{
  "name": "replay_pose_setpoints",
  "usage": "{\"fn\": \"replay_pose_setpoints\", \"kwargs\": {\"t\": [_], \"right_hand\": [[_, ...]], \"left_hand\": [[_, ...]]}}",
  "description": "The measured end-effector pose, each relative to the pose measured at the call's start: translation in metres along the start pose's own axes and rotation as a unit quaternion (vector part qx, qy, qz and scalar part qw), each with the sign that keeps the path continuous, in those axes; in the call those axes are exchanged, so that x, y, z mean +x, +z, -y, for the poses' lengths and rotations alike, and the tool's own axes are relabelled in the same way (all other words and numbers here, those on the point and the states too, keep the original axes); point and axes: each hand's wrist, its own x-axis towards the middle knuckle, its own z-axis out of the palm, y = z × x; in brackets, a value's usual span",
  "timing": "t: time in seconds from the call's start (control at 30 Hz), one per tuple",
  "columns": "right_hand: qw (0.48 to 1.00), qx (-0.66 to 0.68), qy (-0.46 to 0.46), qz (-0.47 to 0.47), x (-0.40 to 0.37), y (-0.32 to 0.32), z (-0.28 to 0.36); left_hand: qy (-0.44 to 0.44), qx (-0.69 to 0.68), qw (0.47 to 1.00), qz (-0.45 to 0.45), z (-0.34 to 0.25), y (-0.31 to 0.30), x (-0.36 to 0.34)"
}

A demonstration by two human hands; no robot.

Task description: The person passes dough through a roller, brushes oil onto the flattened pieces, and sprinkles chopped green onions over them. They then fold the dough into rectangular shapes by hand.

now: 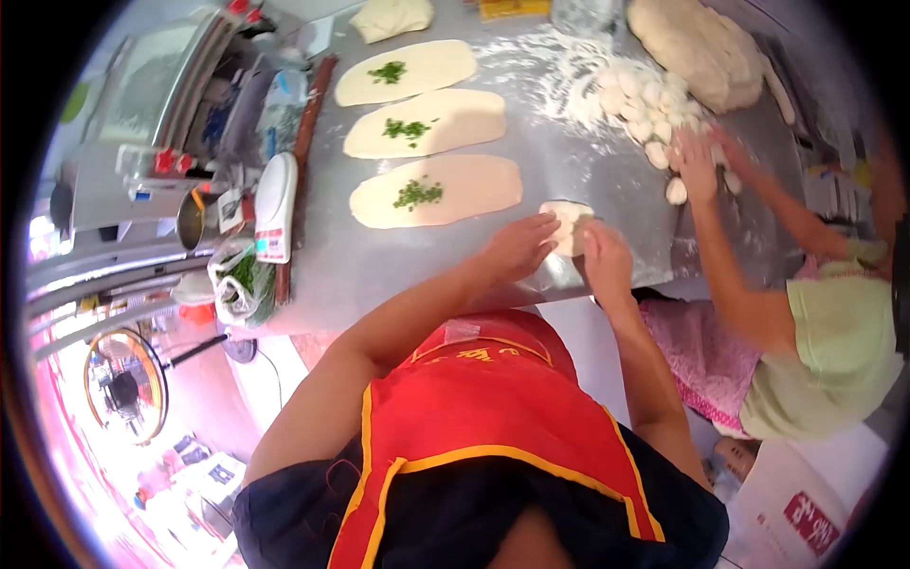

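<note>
A small flattened piece of dough (568, 226) lies on the metal worktop near its front edge. My left hand (519, 248) is closed at the dough's left side, its fingertips on the edge. On the opposite side my right hand (607, 258) has its fingers curled round the right edge. To the left lie three long rolled-out dough sheets, the nearest sheet (483, 190), the middle sheet (474, 123) and the far sheet (436, 71). Each carries a small heap of chopped green herbs (417, 193).
A co-worker's hands (697, 161) touch small dough pieces (645, 100) at the right, beside scattered flour (559, 71). A large dough mass (701, 47) sits behind. Along the left edge are a rolling pin (308, 142), a white scale (275, 204) and a bag of greens (245, 280).
</note>
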Motion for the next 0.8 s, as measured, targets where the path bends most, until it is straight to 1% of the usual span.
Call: {"fn": "replay_pose_setpoints", "kwargs": {"t": [0.03, 0.07, 0.1, 0.13, 0.17, 0.2, 0.23, 0.27, 0.33, 0.37, 0.43, 0.53, 0.57, 0.67, 0.77, 0.8], "right_hand": [[0.999, 0.034, -0.003, -0.009, 0.006, 0.000, 0.007], [0.997, 0.069, -0.002, -0.018, 0.012, -0.001, 0.018], [0.996, 0.091, -0.003, -0.002, 0.017, 0.005, 0.029], [0.994, 0.112, -0.003, 0.014, 0.023, 0.015, 0.042], [0.991, 0.132, -0.003, 0.032, 0.029, 0.025, 0.055], [0.994, 0.081, -0.058, 0.049, 0.032, 0.050, 0.056], [0.990, 0.053, -0.120, 0.053, 0.034, 0.067, 0.065], [0.981, 0.025, -0.181, 0.057, 0.034, 0.082, 0.077], [0.968, -0.016, -0.230, 0.095, 0.032, 0.107, 0.104], [0.960, -0.036, -0.254, 0.112, 0.032, 0.118, 0.115], [0.955, -0.056, -0.268, 0.112, 0.036, 0.139, 0.132], [0.952, -0.083, -0.275, 0.105, 0.042, 0.169, 0.148], [0.951, -0.093, -0.277, 0.102, 0.044, 0.175, 0.154], [0.947, -0.095, -0.286, 0.110, 0.049, 0.188, 0.167], [0.933, -0.110, -0.319, 0.128, 0.049, 0.188, 0.167], [0.934, -0.120, -0.310, 0.132, 0.050, 0.184, 0.164]], "left_hand": [[-0.001, 0.003, 0.998, -0.057, 0.014, -0.003, -0.009], [-0.052, -0.003, 0.988, -0.144, 0.020, -0.017, -0.024], [-0.101, -0.009, 0.968, -0.229, 0.028, -0.034, -0.041], [-0.137, 0.015, 0.939, -0.315, 0.044, -0.050, -0.054], [-0.172, 0.039, 0.901, -0.397, 0.061, -0.068, -0.068], [-0.217, 0.034, 0.867, -0.448, 0.065, -0.089, -0.084], [-0.251, 0.112, 0.832, -0.482, 0.106, -0.096, -0.101], [-0.294, 0.081, 0.825, -0.475, 0.115, -0.111, -0.113], [-0.377, 0.016, 0.804, -0.460, 0.121, -0.137, -0.130], [-0.386, -0.019, 0.810, -0.442, 0.125, -0.145, -0.132], [-0.401, -0.092, 0.820, -0.399, 0.133, -0.156, -0.134], [-0.417, -0.045, 0.810, -0.410, 0.155, -0.152, -0.128], [-0.429, -0.077, 0.799, -0.414, 0.155, -0.155, -0.125], [-0.476, -0.082, 0.791, -0.376, 0.149, -0.165, -0.121], [-0.475, -0.076, 0.801, -0.357, 0.155, -0.167, -0.123], [-0.464, -0.050, 0.808, -0.361, 0.158, -0.165, -0.124]]}}
